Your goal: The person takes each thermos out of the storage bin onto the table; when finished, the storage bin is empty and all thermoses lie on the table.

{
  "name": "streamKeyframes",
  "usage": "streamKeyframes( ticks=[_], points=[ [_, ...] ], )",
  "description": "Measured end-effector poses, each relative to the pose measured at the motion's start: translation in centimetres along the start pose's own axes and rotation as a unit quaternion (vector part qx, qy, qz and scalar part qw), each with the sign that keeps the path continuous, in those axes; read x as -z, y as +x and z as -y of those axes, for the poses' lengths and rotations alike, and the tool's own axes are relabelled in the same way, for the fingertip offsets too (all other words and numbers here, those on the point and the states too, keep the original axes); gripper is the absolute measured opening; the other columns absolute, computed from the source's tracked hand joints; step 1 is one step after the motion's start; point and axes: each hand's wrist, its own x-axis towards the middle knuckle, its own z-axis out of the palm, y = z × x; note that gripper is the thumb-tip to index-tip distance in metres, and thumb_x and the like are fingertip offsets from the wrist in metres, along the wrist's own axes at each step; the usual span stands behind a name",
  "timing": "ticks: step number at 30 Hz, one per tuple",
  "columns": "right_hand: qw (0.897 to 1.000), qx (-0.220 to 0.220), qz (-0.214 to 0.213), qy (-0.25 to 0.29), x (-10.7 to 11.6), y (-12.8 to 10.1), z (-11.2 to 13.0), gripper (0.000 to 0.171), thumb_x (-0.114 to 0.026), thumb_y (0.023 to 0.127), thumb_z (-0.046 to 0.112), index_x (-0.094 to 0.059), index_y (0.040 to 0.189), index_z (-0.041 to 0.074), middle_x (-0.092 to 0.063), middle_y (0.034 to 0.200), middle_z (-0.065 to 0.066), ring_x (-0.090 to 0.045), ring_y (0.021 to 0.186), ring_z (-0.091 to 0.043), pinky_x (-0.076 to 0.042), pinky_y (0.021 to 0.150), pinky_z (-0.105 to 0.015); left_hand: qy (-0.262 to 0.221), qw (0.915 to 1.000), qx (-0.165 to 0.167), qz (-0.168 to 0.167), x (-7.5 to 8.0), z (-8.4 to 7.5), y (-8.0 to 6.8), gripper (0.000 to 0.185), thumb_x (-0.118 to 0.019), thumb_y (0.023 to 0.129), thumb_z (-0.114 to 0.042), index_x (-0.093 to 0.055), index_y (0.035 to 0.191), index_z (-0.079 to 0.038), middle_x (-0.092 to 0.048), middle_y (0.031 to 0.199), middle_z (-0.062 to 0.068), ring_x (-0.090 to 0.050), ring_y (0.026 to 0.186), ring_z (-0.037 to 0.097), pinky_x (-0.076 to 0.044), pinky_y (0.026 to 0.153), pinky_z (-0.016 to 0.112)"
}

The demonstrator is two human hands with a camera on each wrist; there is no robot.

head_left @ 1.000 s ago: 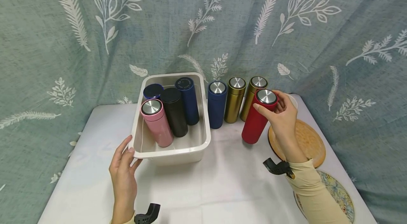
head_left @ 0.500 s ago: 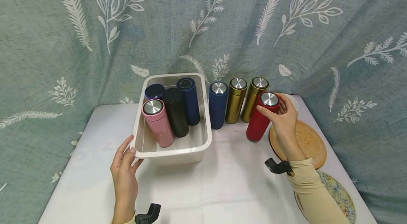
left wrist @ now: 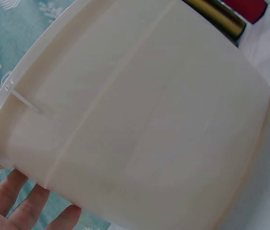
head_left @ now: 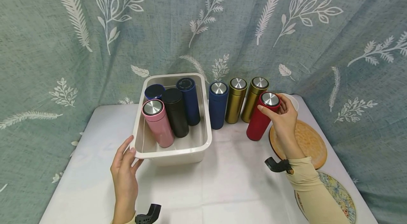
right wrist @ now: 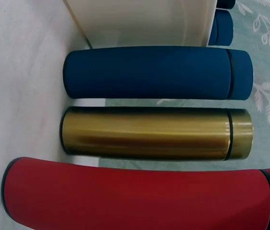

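My right hand (head_left: pixel 281 116) grips the top of a red flask (head_left: pixel 261 118) that stands on the white table beside two gold flasks (head_left: pixel 235 100) and a blue flask (head_left: pixel 217 105). In the right wrist view the red flask (right wrist: pixel 135 196) fills the bottom, with a gold flask (right wrist: pixel 154 133) and the blue flask (right wrist: pixel 159 73) beyond it. My left hand (head_left: pixel 124 167) touches the near left corner of a cream bin (head_left: pixel 173 151) with straight fingers. The bin holds a pink flask (head_left: pixel 157 123), a black flask (head_left: pixel 175 112) and two dark blue ones. The bin's outer wall (left wrist: pixel 140 124) fills the left wrist view, my fingertips (left wrist: pixel 25 211) under its rim.
A round wooden board (head_left: pixel 305 141) lies right of the red flask, a patterned mat (head_left: pixel 340 195) nearer the table's right front edge. A leaf-print curtain (head_left: pixel 203 22) hangs right behind the table. White tabletop (head_left: pixel 222 188) stretches in front of the bin.
My right hand has moved the red flask back and a little to the right, closer to the gold flasks, and it now stands on the table. The left hand has stayed at the bin.
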Motion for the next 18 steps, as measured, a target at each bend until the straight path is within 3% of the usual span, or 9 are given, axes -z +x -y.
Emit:
streamKeyframes(
  ticks=[18],
  points=[
    [1.0,-0.01,-0.004,0.028,-0.23,0.11,-0.6,0.062,-0.085,0.078,0.008,-0.057,0.132,0.015,-0.062,0.129,0.003,-0.056,0.12,-0.011,-0.047,0.099,-0.016,-0.008,1.0,0.0,-0.001,-0.05,0.05,-0.07,0.04,-0.053,0.104,-0.017,-0.054,0.143,-0.008,-0.061,0.134,0.0,-0.068,0.112,0.008,-0.057,0.083,0.02]
  ],
)
